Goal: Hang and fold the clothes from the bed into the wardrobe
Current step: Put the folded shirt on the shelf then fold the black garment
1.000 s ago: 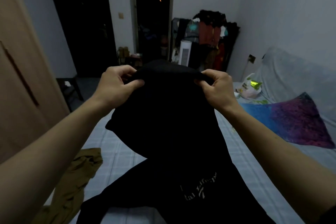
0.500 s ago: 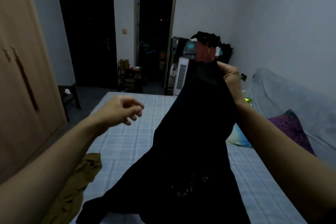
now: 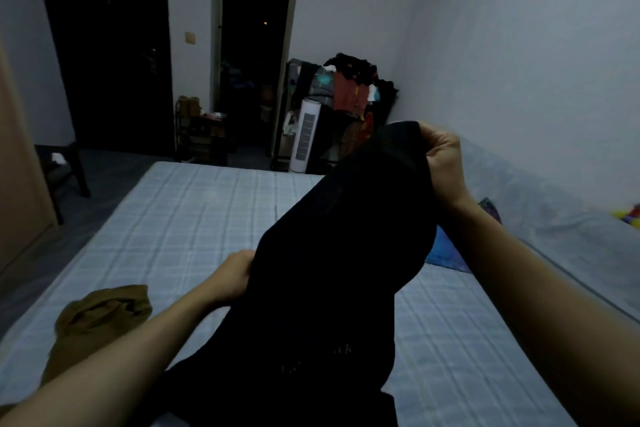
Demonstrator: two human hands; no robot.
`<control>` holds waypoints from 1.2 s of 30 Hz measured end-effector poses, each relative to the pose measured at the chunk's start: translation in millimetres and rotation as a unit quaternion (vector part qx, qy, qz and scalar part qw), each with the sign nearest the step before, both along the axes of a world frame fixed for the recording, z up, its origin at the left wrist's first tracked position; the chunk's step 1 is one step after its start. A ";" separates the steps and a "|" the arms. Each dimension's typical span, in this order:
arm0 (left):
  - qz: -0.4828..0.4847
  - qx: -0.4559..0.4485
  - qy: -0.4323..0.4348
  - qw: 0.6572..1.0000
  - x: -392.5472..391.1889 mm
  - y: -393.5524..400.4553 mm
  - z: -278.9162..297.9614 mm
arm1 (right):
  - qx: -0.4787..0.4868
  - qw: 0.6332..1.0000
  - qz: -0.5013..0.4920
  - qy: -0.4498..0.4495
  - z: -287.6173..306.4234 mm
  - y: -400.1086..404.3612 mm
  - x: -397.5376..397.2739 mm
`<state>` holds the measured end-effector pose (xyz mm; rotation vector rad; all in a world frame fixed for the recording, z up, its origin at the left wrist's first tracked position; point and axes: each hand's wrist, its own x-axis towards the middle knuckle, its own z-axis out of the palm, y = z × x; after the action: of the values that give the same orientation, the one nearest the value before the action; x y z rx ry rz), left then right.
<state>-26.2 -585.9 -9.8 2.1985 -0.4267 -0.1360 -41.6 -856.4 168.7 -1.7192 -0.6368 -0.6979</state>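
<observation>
Black limp garment [image 3: 332, 270] hangs, seemingly gripped by both hands.

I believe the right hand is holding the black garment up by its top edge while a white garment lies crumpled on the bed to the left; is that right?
Not quite: the garment crumpled on the bed to the left is olive-brown, not white, as the head view shows. The right hand does hold the black garment up by its top edge.

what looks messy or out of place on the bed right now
The olive-brown garment lies crumpled in a heap at the bed's near left edge, unfolded. Beyond the bed, a rack is piled untidily with clothes.
</observation>
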 end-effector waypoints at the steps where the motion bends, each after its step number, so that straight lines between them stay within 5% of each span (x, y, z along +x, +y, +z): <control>1: 0.007 -0.006 -0.004 1.000 5.5 7.1 1.0 | 0.000 1.000 -0.010 0.005 -2.2 -5.5 -1.9; 8: 0.034 0.028 -0.012 0.999 27.0 59.4 54.5 | -0.112 0.990 0.051 0.069 -29.6 -32.5 -4.0; 11: 0.046 0.034 -0.020 0.998 27.1 64.0 80.5 | -0.293 0.922 0.121 0.222 -28.4 -34.9 -0.8; 14: 0.052 0.042 -0.038 0.997 26.9 63.6 100.2 | -0.413 0.863 0.091 0.275 -34.7 -27.2 6.6; 20: 0.053 0.082 -0.084 0.992 16.8 63.4 126.2 | -0.297 0.924 0.038 0.240 -51.8 0.6 17.0; 36: 0.068 0.061 -0.216 0.972 -12.6 71.4 166.9 | -0.209 0.933 0.191 0.222 -139.8 106.3 31.5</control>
<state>-38.9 -514.5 157.0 2.3696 -0.5133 0.4079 -10.2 -750.1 29.0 -1.9726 -0.8008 0.1178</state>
